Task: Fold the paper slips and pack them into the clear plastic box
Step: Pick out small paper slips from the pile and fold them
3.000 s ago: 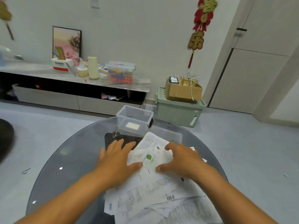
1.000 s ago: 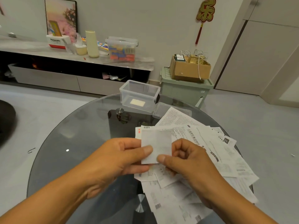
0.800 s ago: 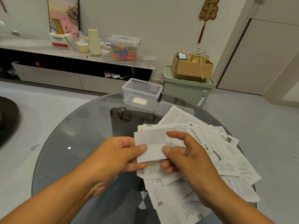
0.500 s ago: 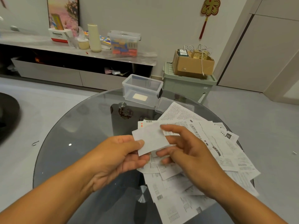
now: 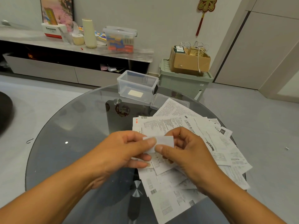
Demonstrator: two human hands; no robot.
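Above the round glass tabletop (image 5: 68,126), the person's left hand (image 5: 123,151) pinches the left end of a small folded paper slip (image 5: 163,141) between thumb and fingers. The right hand (image 5: 186,152) pinches its right end. Beneath and to the right lies a spread pile of printed slips (image 5: 218,143). At the tabletop's far edge stands the clear plastic box (image 5: 137,86), open, one folded slip inside; its lid (image 5: 160,101) lies just beside it on the right.

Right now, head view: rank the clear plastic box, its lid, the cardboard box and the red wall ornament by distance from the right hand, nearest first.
1. Lid: flat on the glass table, just beyond the right hand, partly under the slips.
2. Clear plastic box: open, at the table's far edge, left of the lid.
3. Cardboard box: on the green bin, on the floor past the table.
4. Red wall ornament: hanging on the back wall.
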